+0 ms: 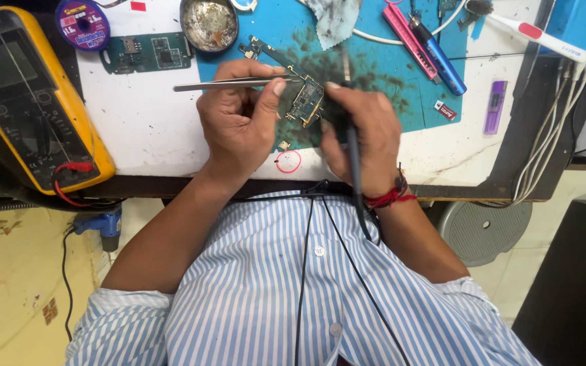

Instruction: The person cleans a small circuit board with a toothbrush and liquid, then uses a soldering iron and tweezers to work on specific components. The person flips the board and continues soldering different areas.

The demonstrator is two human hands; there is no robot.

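Steel tweezers lie pinched in the left hand, fingers closed round them, tips pointing toward 3 o'clock and meeting the small circuit board at picture centre. Head view: the board rests tilted on the blue work mat, which is smeared dark around it. The right hand is closed on a black soldering iron, its cable trailing toward 6 o'clock over the striped shirt; the tip is hidden behind the fingers, so contact with the board cannot be confirmed. At 9 o'clock sits a yellow multimeter; at 11 o'clock a second green board, with a solder spool beyond it and a tin of cleaning wool at 12 o'clock. Risks, as judged: the board is unclamped and could shift under tweezer pressure, bridging pads; the cable crossing the lap could snag and jerk the iron; fingers sit close to the hot end.
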